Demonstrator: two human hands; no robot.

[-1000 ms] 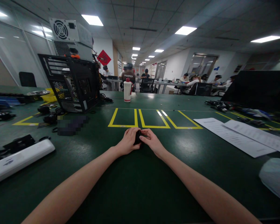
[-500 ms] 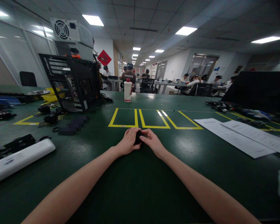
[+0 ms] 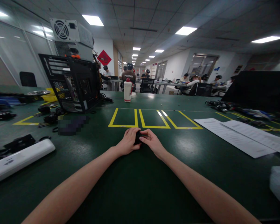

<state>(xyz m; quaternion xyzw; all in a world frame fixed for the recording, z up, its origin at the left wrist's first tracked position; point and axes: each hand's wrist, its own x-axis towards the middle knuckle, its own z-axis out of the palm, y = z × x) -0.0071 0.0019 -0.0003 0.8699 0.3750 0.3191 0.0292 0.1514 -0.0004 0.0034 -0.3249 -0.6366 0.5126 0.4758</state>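
A small black object (image 3: 137,137) sits between both my hands on the green table (image 3: 130,186), just in front of the yellow taped boxes (image 3: 151,119). My left hand (image 3: 128,142) is curled around its left side. My right hand (image 3: 151,142) pinches its right side with closed fingers. What the object is I cannot make out; most of it is hidden by my fingers.
A black open computer case (image 3: 71,82) with a grey power supply (image 3: 71,37) on top stands at the back left. A white bottle (image 3: 127,90) is behind the boxes. Paper sheets (image 3: 242,133) lie right, a white bar (image 3: 18,160) left. Other people sit at far tables.
Hands and the black object stay almost still. A pale object at the lower right edge has shifted slightly.
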